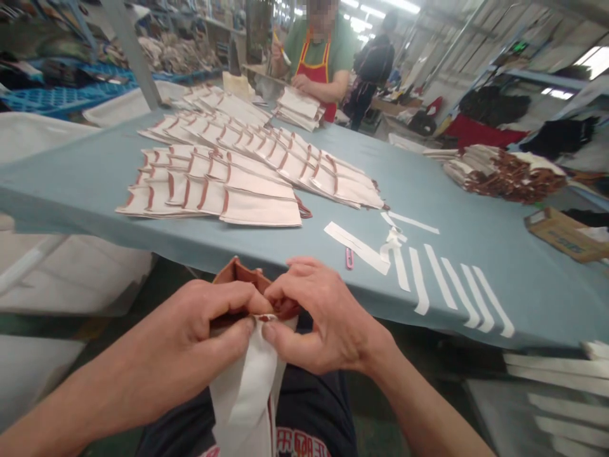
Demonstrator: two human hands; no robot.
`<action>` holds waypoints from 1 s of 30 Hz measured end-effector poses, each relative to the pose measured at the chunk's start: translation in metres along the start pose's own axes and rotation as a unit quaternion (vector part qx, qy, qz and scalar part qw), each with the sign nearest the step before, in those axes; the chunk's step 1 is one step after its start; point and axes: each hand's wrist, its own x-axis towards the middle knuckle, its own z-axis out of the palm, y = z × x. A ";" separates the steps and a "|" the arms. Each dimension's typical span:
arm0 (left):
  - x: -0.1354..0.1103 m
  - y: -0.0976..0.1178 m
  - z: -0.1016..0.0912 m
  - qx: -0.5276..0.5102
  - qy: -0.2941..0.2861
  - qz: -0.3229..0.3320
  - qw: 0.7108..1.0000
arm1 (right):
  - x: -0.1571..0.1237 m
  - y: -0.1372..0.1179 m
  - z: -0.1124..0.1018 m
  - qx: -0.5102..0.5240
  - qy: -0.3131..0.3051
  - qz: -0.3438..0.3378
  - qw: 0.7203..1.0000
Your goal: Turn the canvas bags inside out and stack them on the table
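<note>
Over my lap, before the table's near edge, hangs a white fabric piece with brown trim [245, 387]. My left hand [216, 324] pinches its upper edge between thumb and fingers. Right beside it, my right hand [309, 311] pinches the same edge, so the two thumbs nearly meet. A small brown spot shows between the thumbtips; its details are too small to make out. Brown material [235, 271] stands up behind my fingers. On the table, a pink thread snipper or small cutter [349, 258] lies to the right of my hands, near white strips [356, 246].
Overlapping rows of white fabric pieces with brown edging [259, 206] cover the middle of the blue-green table [447, 190]. A brown-and-white heap [509, 171] and a cardboard box [566, 233] sit at right. Across the table stands a person in a red apron [314, 63].
</note>
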 end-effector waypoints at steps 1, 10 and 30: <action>-0.002 0.000 0.001 0.006 0.000 -0.001 1.000 | 0.002 0.000 0.000 -0.004 -0.013 0.003 1.000; -0.003 -0.001 0.013 0.008 0.087 0.036 0.995 | -0.001 0.002 0.004 0.074 -0.061 0.076 0.993; 0.002 -0.049 0.037 0.176 0.159 0.283 0.929 | -0.022 0.016 0.017 0.422 -0.029 0.308 0.852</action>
